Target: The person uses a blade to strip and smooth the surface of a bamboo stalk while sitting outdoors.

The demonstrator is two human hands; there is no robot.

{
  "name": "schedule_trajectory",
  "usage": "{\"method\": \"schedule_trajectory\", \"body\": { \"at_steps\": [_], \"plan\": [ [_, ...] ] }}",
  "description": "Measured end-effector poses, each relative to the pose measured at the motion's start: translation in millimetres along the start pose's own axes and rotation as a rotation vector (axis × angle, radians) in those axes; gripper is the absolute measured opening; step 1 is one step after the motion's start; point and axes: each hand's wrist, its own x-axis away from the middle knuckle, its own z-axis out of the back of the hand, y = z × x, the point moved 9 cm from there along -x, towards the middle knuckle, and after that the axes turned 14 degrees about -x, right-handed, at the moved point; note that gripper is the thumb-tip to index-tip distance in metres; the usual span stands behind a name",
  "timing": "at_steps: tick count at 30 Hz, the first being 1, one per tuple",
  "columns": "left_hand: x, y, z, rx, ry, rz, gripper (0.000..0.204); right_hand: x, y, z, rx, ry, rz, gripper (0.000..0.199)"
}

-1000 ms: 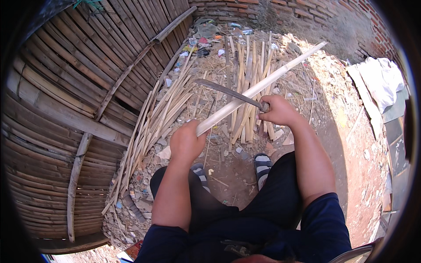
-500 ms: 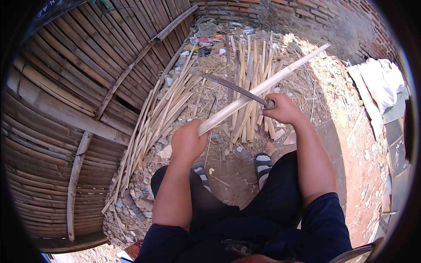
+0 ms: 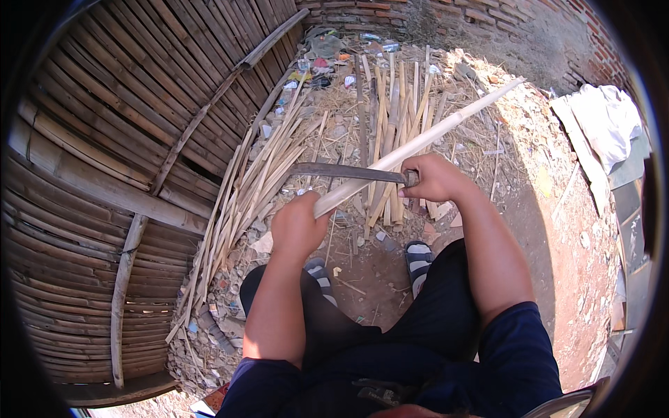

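My left hand (image 3: pixel 298 221) is closed around the near end of a pale strip (image 3: pixel 425 141), which slants up and away to the right, its far end raised toward the sunlit rubble. My right hand (image 3: pixel 433 178) is curled around the handle of a knife (image 3: pixel 338 170), thumb and fingers wrapped over the grip. The dark, long blade points left and crosses above the strip between my two hands, nearer its held end than its far one; whether edge and strip touch at the crossing I cannot tell. Beyond the crossing, a bundle of sticks (image 3: pixel 392 115) lies on the littered ground (image 3: pixel 376 279), its lengths running roughly away from me and partly hidden by strip and blade. To its left, a looser heap of thin slats (image 3: pixel 259 177) lies slantwise along the foot of a bamboo wall (image 3: pixel 139 104), which fills the left side of the view. A brick wall (image 3: pixel 481 17) closes the far side. At the right, a white sack (image 3: pixel 606 125) lies crumpled near the brick wall, just past the sunlit ground. Below my hands, my sandals (image 3: pixel 419 258) stand apart on the bare soil, well clear of the blade.
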Motion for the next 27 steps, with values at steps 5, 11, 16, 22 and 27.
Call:
{"method": "schedule_trajectory", "body": {
  "at_steps": [5, 11, 16, 22, 27],
  "plan": [
    [-2, -1, 5, 0.023, 0.033, 0.015, 0.03, 8, 37, 39, -0.107, 0.22, -0.196, 0.045],
    [-1, -2, 6, 0.021, 0.029, 0.023, 0.03, 10, 6, 23, 0.026, 0.164, -0.01, 0.041],
    [0, -7, 4, 0.033, 0.051, 0.023, 0.03, 6, -27, -6, 0.102, -0.013, 0.035, 0.039],
    [-1, -4, 7, 0.068, 0.054, 0.033, 0.03, 7, 18, 26, -0.079, 0.131, -0.051, 0.041],
    [-2, -7, 8, 0.05, 0.02, 0.081, 0.031, 15, 39, 50, -0.123, 0.279, -0.225, 0.047]
  ]
}}
